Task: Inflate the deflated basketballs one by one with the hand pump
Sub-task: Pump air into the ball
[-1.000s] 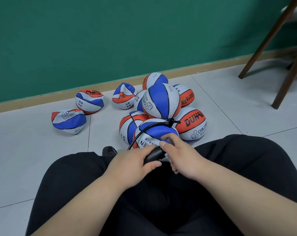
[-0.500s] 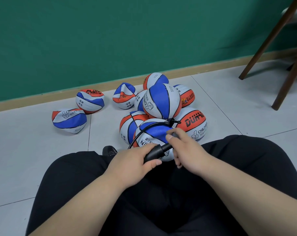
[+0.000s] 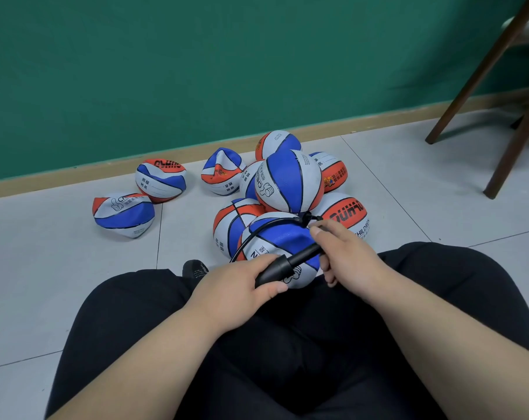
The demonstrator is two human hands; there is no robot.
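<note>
The left hand point(image 3: 239, 291) wraps around the black barrel of the hand pump point(image 3: 276, 271). The right hand point(image 3: 346, 259), at 2 o'clock from it, closes on the pump's handle end. The basketball point(image 3: 280, 237) lies just behind the pump, at 12 o'clock from the left hand, and the hose point(image 3: 280, 220) curves over it.

"CHILDREN" on right orange-white ball point(image 3: 346, 211), "班级 姓名" on left deflated ball point(image 3: 160, 184)

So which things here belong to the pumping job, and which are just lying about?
In the job: pump, gripped by left hand and right hand; its hose; the ball it feeds; flat balls by the wall.
Lying about: chair; round ball atop the pile.
</note>
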